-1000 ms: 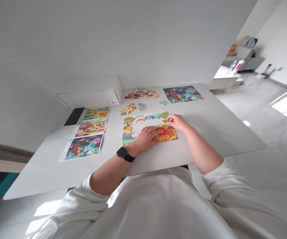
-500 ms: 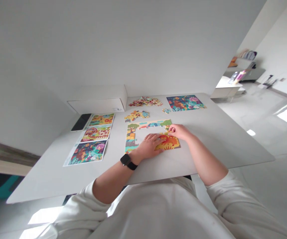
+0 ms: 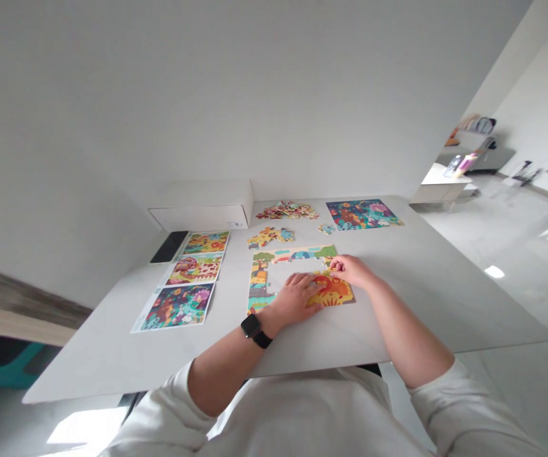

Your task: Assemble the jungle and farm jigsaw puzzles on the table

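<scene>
Pale tabletop (image 3: 397,304) holds a part-built jigsaw puzzle (image 3: 274,279) at centre, with loose pieces (image 3: 286,211) at 12 o'clock. Left hand (image 3: 295,299) lies flat on its orange section (image 3: 335,292); right hand (image 3: 351,269), fingers bunched, touches that section's top edge, any grip unclear.

Honestly there's plenty of room on the right: past the right hand (image 3: 350,270) a big stretch of white tabletop (image 3: 445,304) lets a hand sweep through, all the way out to the table edge. Going up is tighter, since the half-built jigsaw border (image 3: 262,285) and the loose jigsaw pieces (image 3: 269,237) sit in the way, with only a narrow lane of tabletop between them. Over on the other side, the left hand (image 3: 295,298) blocks the bottom of the border's opening, and the picture sheets (image 3: 193,270) leave just a slim strip beside the border. The white box (image 3: 202,206) and phone (image 3: 169,246) plug the far left corner.
</scene>
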`<state>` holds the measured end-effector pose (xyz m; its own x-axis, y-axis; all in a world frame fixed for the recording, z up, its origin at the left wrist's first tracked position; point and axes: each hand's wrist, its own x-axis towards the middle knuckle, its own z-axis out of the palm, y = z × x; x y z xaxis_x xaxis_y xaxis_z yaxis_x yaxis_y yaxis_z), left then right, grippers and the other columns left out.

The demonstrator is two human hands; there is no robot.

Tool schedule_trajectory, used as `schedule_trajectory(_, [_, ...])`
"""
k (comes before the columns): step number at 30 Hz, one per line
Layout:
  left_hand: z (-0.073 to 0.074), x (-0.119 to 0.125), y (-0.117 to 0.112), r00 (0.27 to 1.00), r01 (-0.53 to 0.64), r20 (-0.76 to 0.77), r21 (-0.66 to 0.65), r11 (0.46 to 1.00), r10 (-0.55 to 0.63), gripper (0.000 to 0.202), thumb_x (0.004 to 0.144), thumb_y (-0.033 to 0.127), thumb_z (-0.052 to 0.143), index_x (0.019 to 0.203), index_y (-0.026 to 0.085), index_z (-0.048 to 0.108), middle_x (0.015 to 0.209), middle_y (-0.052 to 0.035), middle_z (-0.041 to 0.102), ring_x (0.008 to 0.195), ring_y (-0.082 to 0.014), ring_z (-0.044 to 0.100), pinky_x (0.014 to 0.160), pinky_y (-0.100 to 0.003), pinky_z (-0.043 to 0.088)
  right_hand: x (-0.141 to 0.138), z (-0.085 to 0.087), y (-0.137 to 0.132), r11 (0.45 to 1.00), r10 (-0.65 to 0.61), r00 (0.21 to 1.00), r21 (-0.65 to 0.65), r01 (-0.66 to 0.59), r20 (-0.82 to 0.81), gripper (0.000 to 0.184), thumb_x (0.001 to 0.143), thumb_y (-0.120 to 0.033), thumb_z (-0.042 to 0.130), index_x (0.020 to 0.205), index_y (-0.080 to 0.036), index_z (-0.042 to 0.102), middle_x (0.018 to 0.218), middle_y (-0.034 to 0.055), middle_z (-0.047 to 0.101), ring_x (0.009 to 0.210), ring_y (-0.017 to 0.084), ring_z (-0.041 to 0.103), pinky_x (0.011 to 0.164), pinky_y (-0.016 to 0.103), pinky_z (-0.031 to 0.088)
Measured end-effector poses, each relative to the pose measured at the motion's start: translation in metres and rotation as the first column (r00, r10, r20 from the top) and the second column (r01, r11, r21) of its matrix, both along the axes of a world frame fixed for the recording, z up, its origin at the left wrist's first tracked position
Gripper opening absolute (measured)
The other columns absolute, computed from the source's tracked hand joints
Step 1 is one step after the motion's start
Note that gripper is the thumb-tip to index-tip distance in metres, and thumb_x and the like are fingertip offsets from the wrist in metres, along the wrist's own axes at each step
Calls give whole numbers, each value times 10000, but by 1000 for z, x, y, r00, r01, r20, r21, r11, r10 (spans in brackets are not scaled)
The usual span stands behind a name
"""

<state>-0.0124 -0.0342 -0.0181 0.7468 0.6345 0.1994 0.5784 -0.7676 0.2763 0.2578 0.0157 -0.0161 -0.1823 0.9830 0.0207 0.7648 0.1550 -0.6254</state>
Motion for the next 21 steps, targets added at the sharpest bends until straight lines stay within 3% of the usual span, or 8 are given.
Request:
schedule_trajectory(7, [1,-2,1,999,15,45,-24,1000,-14,600,987,586,681,1480,245,674,1591,-147,584,1468,-367,518,1277,-583,371,3,-5,-1,997,-72,994,16,74,-79,166,870,-381,729,951,-237,733,796,-8,734,706,171,656,685,278,488])
schedule_trajectory(12, [13,-8,11,963,-46,261,-103,994,72,348,1078,443,565,1290,233,745,1319,-118,758,1236,-294,677,1132,-490,511,3,-4,-2,987,-132,986,73,140,-98,165,929,-378,652,968,-250,749,889,41,807,788,219,720,750,328,522])
schedule_trajectory(17, [21,-17,21,830,-206,468,-249,946,304,248,1060,275,514,1010,220,751,921,-63,789,890,-217,717,874,-365,560,3,-4,-1,982,-148,983,97,159,-111,178,940,-388,649,966,-250,758,944,65,831,805,235,743,751,346,540])
schedule_trajectory(21, [23,-22,23,676,-234,557,-457,858,481,227,1002,392,638,881,215,713,737,-13,723,658,-163,627,653,-276,472,4,-5,0,978,-173,979,102,184,-111,171,933,-395,657,969,-264,761,928,62,833,785,243,744,731,357,547])
